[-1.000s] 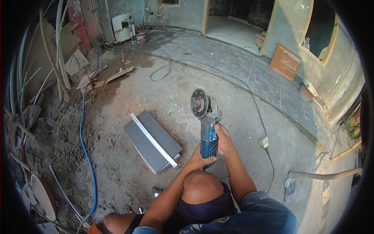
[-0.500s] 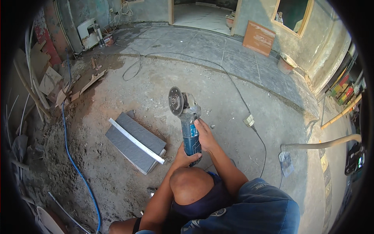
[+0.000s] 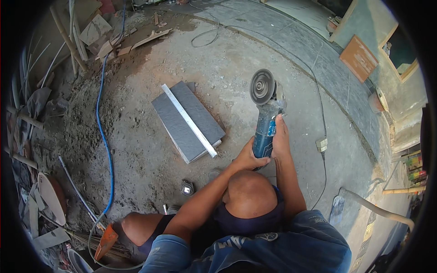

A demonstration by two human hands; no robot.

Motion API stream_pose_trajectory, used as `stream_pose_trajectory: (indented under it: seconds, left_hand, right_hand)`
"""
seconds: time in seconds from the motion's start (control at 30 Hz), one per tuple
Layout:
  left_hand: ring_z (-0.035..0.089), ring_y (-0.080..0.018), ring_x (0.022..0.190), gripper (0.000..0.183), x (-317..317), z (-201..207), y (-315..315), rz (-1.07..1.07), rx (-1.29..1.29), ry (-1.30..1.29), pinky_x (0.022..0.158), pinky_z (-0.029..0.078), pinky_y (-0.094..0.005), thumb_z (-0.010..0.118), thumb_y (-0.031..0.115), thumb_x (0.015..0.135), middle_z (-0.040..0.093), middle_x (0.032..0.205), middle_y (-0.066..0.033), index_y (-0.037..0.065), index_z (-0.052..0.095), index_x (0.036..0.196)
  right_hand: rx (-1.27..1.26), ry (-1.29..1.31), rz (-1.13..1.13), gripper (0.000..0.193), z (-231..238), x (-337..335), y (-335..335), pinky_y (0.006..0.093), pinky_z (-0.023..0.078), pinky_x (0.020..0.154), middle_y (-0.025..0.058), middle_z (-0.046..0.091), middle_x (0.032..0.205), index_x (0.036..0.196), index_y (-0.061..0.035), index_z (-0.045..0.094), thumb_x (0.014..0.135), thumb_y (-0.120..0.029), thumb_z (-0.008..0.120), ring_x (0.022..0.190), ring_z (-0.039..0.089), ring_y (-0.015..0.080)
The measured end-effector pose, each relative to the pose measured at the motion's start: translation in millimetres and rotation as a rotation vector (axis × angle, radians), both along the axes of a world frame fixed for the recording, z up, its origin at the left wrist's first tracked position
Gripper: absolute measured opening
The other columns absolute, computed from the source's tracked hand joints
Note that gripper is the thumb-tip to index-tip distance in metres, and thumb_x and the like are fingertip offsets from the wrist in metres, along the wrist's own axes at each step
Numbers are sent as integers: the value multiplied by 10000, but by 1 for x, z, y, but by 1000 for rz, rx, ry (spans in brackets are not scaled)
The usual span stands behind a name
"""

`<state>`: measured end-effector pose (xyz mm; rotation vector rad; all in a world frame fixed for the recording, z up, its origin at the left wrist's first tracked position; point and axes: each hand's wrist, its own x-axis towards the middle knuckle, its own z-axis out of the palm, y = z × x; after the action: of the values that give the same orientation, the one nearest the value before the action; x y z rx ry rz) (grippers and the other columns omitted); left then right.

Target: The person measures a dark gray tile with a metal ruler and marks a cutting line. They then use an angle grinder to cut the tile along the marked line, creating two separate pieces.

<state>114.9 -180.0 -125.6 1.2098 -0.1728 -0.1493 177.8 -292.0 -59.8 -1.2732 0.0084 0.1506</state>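
An angle grinder [image 3: 263, 134] with a blue body is held up in front of my knee. Its round disc [image 3: 262, 87] points away from me and its surface looks smeared into smooth rings. My left hand [image 3: 249, 157] is wrapped round the rear end of the body. My right hand [image 3: 281, 136] grips the right side, thumb laid along the housing. To the left, dark grey tiles [image 3: 200, 109] lie stacked on the ground. A straight silver metal bar [image 3: 189, 120] rests across the top tile, touching neither hand.
A blue hose [image 3: 102, 123] runs along the left over rough soil. A black cable with a pale connector [image 3: 322, 145] curves on the right. Near my left leg sits a small dark device [image 3: 187, 188]. A brown board [image 3: 359, 58] leans by the wall; a long-handled tool [image 3: 337, 209] lies right.
The view has turned, so the tiles and grinder sit further right and higher in it. The disc's holes showed before; now they are blurred out. Both hands keep their hold.
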Motion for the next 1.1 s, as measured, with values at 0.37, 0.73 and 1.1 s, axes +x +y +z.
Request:
stream_pose_trajectory:
  seconds: [0.37,0.73,1.1]
  left_hand:
    - [582,-191,1065,826,2,1,-1,88,148,68,952,464,-334,846,106,652,598,1144,-92,6,431,1358]
    - [602,-240,1078,858,25,7,57,-211,318,58,956,482,-361,902,329,709,611,1131,-149,-12,459,1359]
    - [390,-435,1373,1082,74,-74,299,365,1429,189,1105,389,-484,906,485,591,397,1472,-299,-56,435,1401]
  right_hand:
    - [72,168,22,556,9,17,10,280,547,644,57,647,917,1186,-38,574,983,-549,495,728,646,125]
    - [-187,71,34,513,1,43,10,331,580,586,103,598,940,1190,-8,484,793,-150,778,711,664,205]
    - [-230,223,34,495,-46,92,-38,337,594,649,148,662,958,1125,59,580,723,-166,760,753,694,229]
